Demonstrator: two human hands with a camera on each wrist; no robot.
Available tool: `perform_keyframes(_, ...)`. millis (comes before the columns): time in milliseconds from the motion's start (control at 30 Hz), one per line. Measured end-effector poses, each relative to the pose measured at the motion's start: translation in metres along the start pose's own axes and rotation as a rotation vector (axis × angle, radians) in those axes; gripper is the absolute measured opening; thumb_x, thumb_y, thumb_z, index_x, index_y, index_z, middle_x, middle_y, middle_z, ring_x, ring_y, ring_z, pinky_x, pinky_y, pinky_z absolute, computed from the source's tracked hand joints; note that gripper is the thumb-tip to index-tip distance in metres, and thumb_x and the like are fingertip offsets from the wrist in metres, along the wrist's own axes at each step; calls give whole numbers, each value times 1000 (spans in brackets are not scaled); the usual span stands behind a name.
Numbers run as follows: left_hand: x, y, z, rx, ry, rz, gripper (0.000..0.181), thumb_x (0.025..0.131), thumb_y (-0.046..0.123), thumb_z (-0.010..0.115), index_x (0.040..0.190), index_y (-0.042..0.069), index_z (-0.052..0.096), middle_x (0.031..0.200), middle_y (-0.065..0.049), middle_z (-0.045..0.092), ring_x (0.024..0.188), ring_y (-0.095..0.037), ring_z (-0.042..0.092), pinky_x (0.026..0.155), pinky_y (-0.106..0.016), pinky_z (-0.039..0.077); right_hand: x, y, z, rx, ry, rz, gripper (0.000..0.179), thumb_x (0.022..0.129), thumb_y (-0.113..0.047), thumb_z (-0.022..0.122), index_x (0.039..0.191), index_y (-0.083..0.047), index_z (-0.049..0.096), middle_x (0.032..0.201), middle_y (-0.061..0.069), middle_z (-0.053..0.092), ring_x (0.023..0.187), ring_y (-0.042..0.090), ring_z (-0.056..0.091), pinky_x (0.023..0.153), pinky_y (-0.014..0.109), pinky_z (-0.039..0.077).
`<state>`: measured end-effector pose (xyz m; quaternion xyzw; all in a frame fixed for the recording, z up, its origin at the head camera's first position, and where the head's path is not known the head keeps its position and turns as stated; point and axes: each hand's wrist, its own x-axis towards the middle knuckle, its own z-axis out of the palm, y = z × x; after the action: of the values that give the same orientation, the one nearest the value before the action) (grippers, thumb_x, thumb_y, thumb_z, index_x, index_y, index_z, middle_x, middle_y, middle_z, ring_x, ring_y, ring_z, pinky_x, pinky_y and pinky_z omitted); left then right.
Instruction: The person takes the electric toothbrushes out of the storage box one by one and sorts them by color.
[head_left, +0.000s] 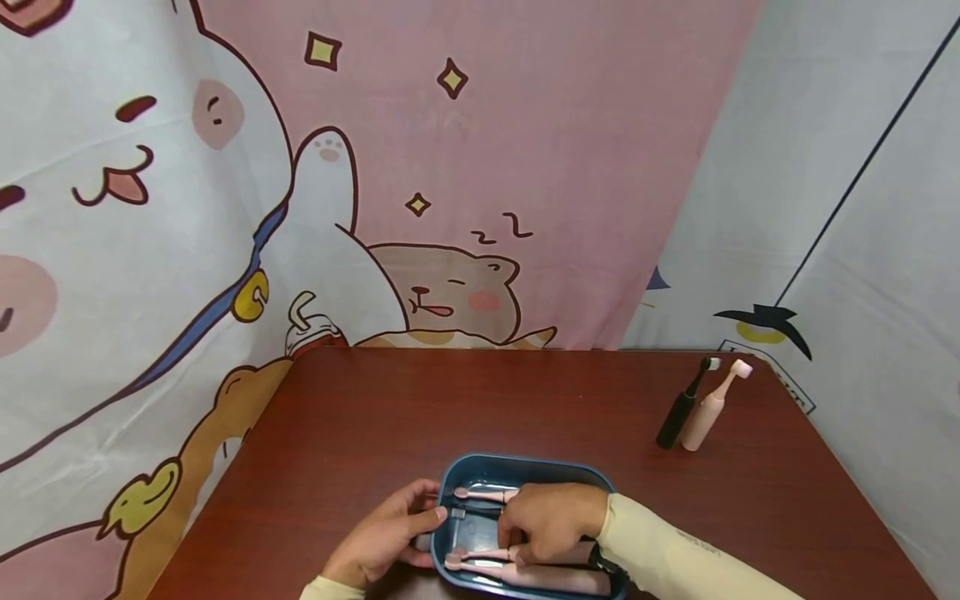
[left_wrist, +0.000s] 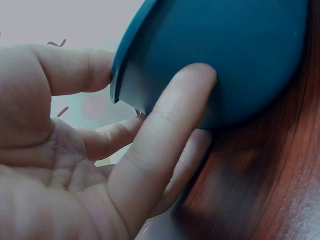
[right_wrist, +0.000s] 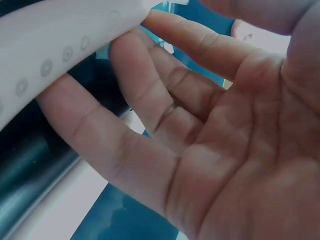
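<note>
A dark blue plastic bin (head_left: 525, 460) stands near the table's front edge, with pink electric toothbrushes (head_left: 562, 578) and a black one (head_left: 459, 514) lying in it. My left hand (head_left: 390, 533) grips the bin's left end, its thumb over the rim and its fingers against the outer wall (left_wrist: 250, 60). Inside the bin, my right hand (head_left: 551, 521) reaches down from the right. Its fingertips curl against the handle of a pink electric toothbrush (right_wrist: 65, 50) in the right wrist view. The thumb's contact is out of sight there.
Farther back on the right of the brown table (head_left: 465, 408) are two more electric toothbrushes, one black (head_left: 677, 417) and one pink (head_left: 703, 423). A cartoon-printed cloth (head_left: 570, 167) hangs behind the table.
</note>
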<state>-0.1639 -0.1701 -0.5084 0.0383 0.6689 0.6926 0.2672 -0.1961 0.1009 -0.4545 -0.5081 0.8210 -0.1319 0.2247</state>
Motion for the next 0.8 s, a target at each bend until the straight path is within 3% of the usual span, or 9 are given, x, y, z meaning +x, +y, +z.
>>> perform_keyframes(167, 0, -1, 0, -2, 4, -1, 48, 99, 19, 60, 138, -1, 42, 121, -22, 54, 91, -26, 65, 62, -45, 61, 1, -1, 0, 22, -30, 5, 10, 88, -16, 68, 95, -21, 73, 73, -19, 59, 68, -8, 49, 59, 9, 41)
perform_keyframes(367, 1, -1, 0, -9, -5, 3, 48, 99, 20, 60, 138, -1, 41, 123, -23, 54, 92, -27, 66, 63, -44, 61, 2, -2, 1, -29, -29, -6, 5, 82, -19, 74, 83, -23, 70, 61, -19, 45, 56, -6, 39, 48, 11, 33)
perform_keyframes(533, 1, -1, -1, -8, -4, 2, 48, 99, 20, 60, 138, -2, 41, 123, -22, 54, 93, -27, 65, 63, -45, 61, 1, -3, 2, -36, -58, -10, 14, 80, -25, 77, 74, -23, 65, 56, -18, 34, 51, -3, 32, 43, 15, 26)
perform_keyframes(800, 0, 1, 0, 1, 0, -8, 49, 98, 21, 61, 137, -1, 43, 121, -21, 55, 92, -26, 66, 63, -44, 61, 1, -3, 2, -73, -50, -19, 27, 77, -25, 78, 64, -21, 55, 54, -18, 28, 49, -3, 27, 42, 15, 22)
